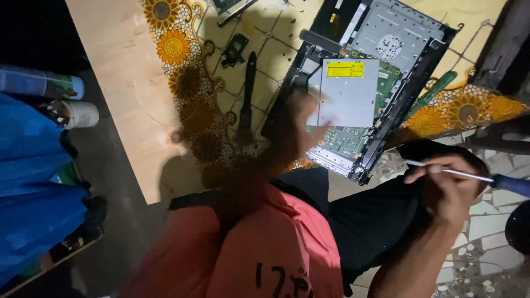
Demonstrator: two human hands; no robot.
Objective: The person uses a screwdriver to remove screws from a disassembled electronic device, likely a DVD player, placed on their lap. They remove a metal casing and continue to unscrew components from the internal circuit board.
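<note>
R hand (450,185) grips screwdriver (469,175); L hand (309,124) on optical drive (348,94).

A silver drive (348,94) with a yellow label (345,69), an orange sunflower-patterned cloth (182,66), a blue-handled screwdriver (510,183).

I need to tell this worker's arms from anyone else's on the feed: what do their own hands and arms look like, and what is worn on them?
Both hands are bare: no gloves, rings or watch show. The right hand leads into a bare forearm with no sleeve in view. The left hand is blurred and in shadow, so its detail is unclear. A salmon-pink garment with dark handwritten marks lies below.
</note>
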